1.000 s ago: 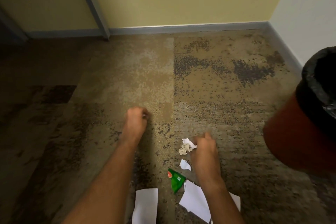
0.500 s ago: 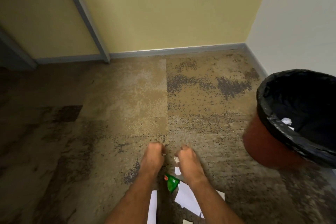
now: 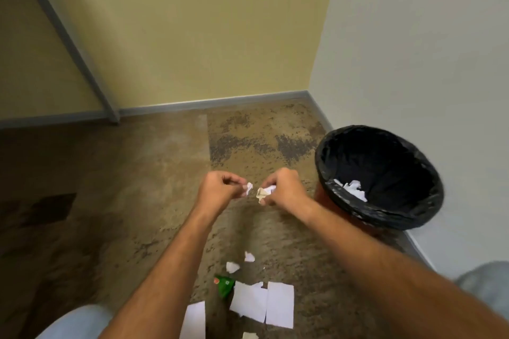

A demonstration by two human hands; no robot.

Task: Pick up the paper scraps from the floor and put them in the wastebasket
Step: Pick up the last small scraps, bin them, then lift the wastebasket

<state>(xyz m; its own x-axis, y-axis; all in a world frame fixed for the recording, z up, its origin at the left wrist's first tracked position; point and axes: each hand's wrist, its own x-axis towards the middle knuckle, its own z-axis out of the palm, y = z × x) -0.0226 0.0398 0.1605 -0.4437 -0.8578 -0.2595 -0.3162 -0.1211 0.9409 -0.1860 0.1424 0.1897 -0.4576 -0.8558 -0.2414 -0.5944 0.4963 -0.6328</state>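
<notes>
My left hand (image 3: 220, 190) pinches a small white paper scrap (image 3: 249, 189) above the carpet. Close beside it, my right hand (image 3: 283, 189) grips a crumpled beige-and-white paper wad (image 3: 264, 192). The two hands nearly touch. To the right stands the wastebasket (image 3: 344, 209), orange with a black liner, holding white crumpled paper (image 3: 354, 190). On the floor near me lie two small white scraps (image 3: 232, 266) (image 3: 249, 257), flat white sheets (image 3: 261, 303) (image 3: 196, 320) and a green wrapper (image 3: 224, 285).
The wastebasket stands in a room corner against the white wall (image 3: 427, 63). A yellow wall (image 3: 192, 36) with a grey baseboard runs behind. A grey slanted post (image 3: 68, 38) meets the floor at the left. My knees show at the bottom edges.
Both hands have risen from the floor, each with paper in it, and come together. The view has tilted up, so the wastebasket shows in full.
</notes>
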